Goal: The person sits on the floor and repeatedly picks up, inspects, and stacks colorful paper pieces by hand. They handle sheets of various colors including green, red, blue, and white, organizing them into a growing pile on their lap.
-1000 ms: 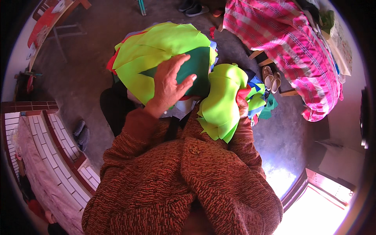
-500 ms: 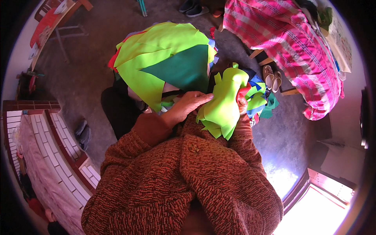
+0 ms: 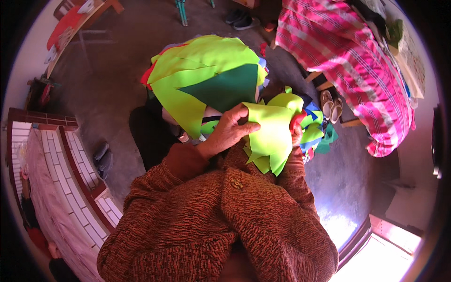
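Note:
In front of my torso is a bundle of lime-green cloth pieces (image 3: 271, 134) with pointed lower ends. My left hand (image 3: 229, 130) pinches the upper left edge of the top piece between thumb and fingers. On the other side, my right hand (image 3: 296, 134) grips the bundle, its fingers partly hidden by the cloth. A bit of red cloth (image 3: 297, 120) shows at that hand. Beyond my hands lies a large heap of lime-green cloth (image 3: 202, 58) with a dark green piece (image 3: 224, 84) on top. Blue and green scraps (image 3: 312, 128) sit just right of my right hand.
A pink plaid cloth (image 3: 347, 70) covers furniture at the right. Pale slip-on shoes (image 3: 331, 107) stand beside its wooden legs, and dark shoes (image 3: 242, 20) lie at the far side. A white-tiled ledge (image 3: 63, 174) runs along the left. Bright light falls on the floor at the lower right.
My left hand has risen and now pinches the top piece's upper edge, spreading it outward; before, its fingers lay against the bundle's side. My right hand keeps its grip. The whole view has shifted slightly.

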The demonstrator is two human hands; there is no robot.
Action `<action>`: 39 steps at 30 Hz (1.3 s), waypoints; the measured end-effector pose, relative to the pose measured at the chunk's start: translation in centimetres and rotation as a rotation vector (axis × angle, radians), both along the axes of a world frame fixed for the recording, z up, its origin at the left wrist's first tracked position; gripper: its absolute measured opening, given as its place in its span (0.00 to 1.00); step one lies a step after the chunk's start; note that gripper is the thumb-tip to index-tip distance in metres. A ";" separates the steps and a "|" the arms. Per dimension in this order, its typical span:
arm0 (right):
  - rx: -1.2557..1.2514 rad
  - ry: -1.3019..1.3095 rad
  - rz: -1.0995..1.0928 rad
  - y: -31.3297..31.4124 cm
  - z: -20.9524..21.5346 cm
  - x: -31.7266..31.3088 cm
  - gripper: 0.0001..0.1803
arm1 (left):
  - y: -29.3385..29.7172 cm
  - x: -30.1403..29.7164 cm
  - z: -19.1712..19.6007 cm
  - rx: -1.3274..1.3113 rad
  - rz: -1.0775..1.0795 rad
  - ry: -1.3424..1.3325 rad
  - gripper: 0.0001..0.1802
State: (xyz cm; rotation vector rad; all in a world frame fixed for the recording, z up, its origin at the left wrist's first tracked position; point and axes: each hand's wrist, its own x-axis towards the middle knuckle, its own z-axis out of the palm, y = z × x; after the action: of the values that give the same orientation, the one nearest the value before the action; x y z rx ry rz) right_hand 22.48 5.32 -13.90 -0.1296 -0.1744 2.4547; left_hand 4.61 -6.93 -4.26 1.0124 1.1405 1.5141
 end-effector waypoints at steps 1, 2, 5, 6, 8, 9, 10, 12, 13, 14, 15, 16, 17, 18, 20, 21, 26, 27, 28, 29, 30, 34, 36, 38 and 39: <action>0.026 -0.001 -0.002 0.2 -0.5 0.2 0.13 | -0.2 -0.1 0.5 0.040 -0.032 -0.025 0.14; 0.044 -0.009 -0.011 0.2 -0.8 0.3 0.13 | -0.2 -0.1 1.0 0.083 -0.075 -0.048 0.15; 0.060 -0.058 -0.021 0.3 -1.0 1.1 0.13 | -1.0 -0.7 2.4 0.048 -0.217 -0.032 0.18; 0.062 -0.065 -0.021 0.4 -1.0 1.3 0.13 | -1.1 -0.8 2.4 0.047 -0.264 -0.038 0.21; 0.064 -0.090 -0.006 0.5 -1.0 1.4 0.13 | -1.5 -0.9 3.7 0.014 -0.254 -0.148 0.21; 0.064 -0.102 0.004 0.7 -1.0 1.4 0.13 | -1.8 -1.1 4.0 -0.009 -0.242 -0.228 0.22; 0.072 -0.110 0.003 0.9 -0.9 1.5 0.13 | -1.9 -1.3 4.3 -0.029 -0.238 -0.302 0.22; 0.078 -0.125 0.006 1.2 -1.0 1.6 0.13 | -1.9 -1.9 5.0 -0.045 -0.168 -0.335 0.23; 0.081 -0.135 0.007 1.2 -1.0 1.5 0.14 | -1.8 -2.3 5.1 -0.032 -0.132 -0.349 0.23; 0.086 -0.143 0.010 1.2 -0.9 1.7 0.14 | -1.6 -2.7 5.1 -0.018 -0.095 -0.364 0.23; 0.088 -0.148 0.011 1.2 -0.8 1.8 0.14 | -1.2 -3.2 4.2 0.010 -0.013 -0.371 0.24; 0.091 -0.158 0.014 1.3 -0.9 1.8 0.14 | -0.7 -3.9 4.4 0.024 0.028 -0.372 0.25; 0.091 -0.164 0.023 1.4 -0.9 1.8 0.14 | -0.3 -4.6 4.8 0.037 0.069 -0.372 0.26; 0.096 -0.174 0.024 1.4 -0.9 1.8 0.14 | 0.1 -5.2 5.5 0.104 0.108 -0.387 0.27; 0.096 -0.188 0.032 1.4 -0.9 1.9 0.14 | 1.3 -6.9 6.0 0.163 0.190 -0.393 0.23; 0.098 -0.195 0.039 1.5 -0.9 1.8 0.14 | 1.8 -8.0 6.3 0.202 0.208 -0.378 0.21; 0.107 -0.235 0.040 1.6 -0.5 2.5 0.15 | 4.1 -15.3 7.4 0.401 0.451 -0.295 0.15; 0.109 -0.240 0.042 1.7 -0.6 2.5 0.15 | 4.3 -17.6 6.1 0.400 0.523 -0.248 0.14; 0.111 -0.241 0.042 1.7 -0.5 2.5 0.15 | 4.2 -19.6 4.5 0.398 0.592 -0.199 0.14; 0.110 -0.248 0.044 1.6 -0.5 2.7 0.16 | 3.6 -20.9 3.1 0.262 0.673 -0.170 0.12; 0.114 -0.254 0.043 1.6 -0.5 2.7 0.16 | 3.1 -22.0 1.7 0.127 0.748 -0.143 0.11; 0.117 -0.278 0.039 1.4 -0.4 3.3 0.17 | 1.9 -24.2 -1.6 -0.220 0.865 0.000 0.09; 0.117 -0.289 0.040 1.4 -0.4 3.4 0.17 | 2.0 -24.2 -1.5 -0.174 0.865 0.078 0.09; 0.116 -0.304 0.045 1.2 -0.4 3.5 0.18 | 2.0 -23.6 -0.2 -0.222 0.855 0.131 0.08; 0.114 -0.311 0.048 1.3 -0.4 3.6 0.18 | 1.9 -23.9 -0.9 -0.158 0.844 0.054 0.08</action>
State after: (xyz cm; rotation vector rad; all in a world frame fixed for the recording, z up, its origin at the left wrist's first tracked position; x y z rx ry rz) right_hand 26.04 6.60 -14.31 -0.4619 -0.4561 2.4528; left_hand -19.34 -5.04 -5.17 0.4628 1.8284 1.9893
